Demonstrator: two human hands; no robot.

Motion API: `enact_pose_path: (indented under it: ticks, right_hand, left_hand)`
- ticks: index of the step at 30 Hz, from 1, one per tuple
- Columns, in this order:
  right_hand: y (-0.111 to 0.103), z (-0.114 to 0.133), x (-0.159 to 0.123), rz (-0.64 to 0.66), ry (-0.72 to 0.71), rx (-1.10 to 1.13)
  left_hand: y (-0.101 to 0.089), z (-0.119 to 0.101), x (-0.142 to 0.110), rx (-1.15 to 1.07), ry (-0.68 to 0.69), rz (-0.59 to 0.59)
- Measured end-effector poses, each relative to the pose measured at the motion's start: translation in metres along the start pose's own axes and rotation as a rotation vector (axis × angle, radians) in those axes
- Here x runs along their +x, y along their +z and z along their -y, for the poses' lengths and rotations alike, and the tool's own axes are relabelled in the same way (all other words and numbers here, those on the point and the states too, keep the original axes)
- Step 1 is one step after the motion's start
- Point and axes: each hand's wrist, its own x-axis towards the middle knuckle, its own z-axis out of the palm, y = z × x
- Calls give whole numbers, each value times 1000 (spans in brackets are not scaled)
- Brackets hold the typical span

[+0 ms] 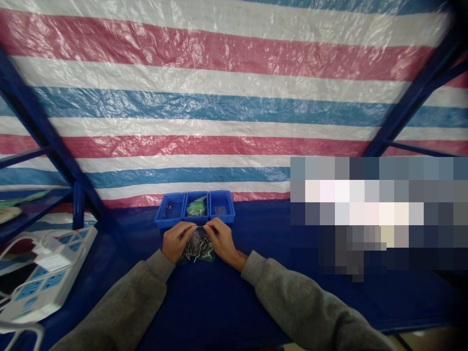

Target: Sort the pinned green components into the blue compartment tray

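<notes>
Head view: left hand (178, 241) and right hand (222, 239) grasp, between fingertips, the upper edge of a clear plastic bag of metal pins (197, 246), lying on a blue tabletop (219, 302) just before three blue plastic bins (194, 207). Any print on the bag is too small to read.

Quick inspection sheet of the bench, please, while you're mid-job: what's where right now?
surface: blue table top, bare of marks that can be made out.
job's things: clear bag of metal pins, in front of three blue bins; left bin holds pins, middle bin a green bag, right bin a small dark item.
clutter: white power strip at left.
hands: left hand and right hand pinch the bag's top.
cables: white cords by the strip.
surroundings: striped tarp, blue steel frame; a pixelated patch hides the right side.
</notes>
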Motion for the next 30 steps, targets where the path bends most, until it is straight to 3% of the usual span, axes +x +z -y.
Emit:
enact_pose_path:
  ticks: [4,11,14,17,19,24,30]
  right_hand:
    - [1,-2,0,23,-14,1]
    - [1,-1,1,49,-19,8]
    - [0,0,1,38,-17,10]
    - [0,1,1,43,-17,5]
    - [0,1,0,48,-13,-2]
    - [0,1,0,46,5,-33]
    - [2,-1,0,41,6,-117]
  left_hand:
    - [0,1,-1,-4,20,-26]
    - [0,-1,-6,-1,-66,-40]
    - [-2,8,-4,112,-49,-124]
    - [-10,21,5,268,25,-288]
    - [-17,28,13,334,32,-308]
    - [-24,32,24,464,-35,-204]
    - [-12,30,14,427,97,63]
